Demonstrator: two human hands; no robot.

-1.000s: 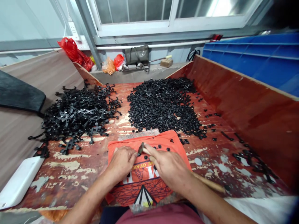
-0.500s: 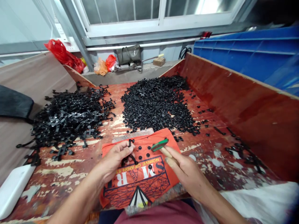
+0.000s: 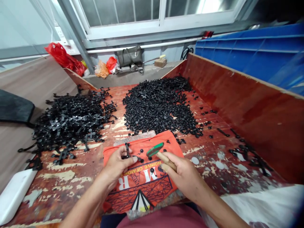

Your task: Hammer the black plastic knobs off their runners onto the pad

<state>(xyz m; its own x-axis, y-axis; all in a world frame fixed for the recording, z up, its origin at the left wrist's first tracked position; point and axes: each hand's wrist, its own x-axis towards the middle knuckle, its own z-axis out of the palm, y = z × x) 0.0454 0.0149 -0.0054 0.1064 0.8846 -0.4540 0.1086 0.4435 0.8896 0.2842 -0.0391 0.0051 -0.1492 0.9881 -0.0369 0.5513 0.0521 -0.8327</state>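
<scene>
My left hand is closed on a black linked strip with round knobs, pinching it between thumb and fingers. One end of the strip reaches past the thumb tip, beside a small black round-headed piece on the orange printed cloth. My right hand grips the wooden handle of a small hammer with a green head. That head hangs low over the cloth, to the right of my left hand. Several more black studs, such as one stud, lie about the hammer.
Linked black strips form a pile on the left; a larger heap of loose black studs lies ahead. A red wooden board walls the right side, with a blue crate beyond. A white box-like object sits at left.
The hammer has moved left and slightly down, closer to my left hand. My left hand has turned the black strip, and its end now lies beside the studs on the cloth.
</scene>
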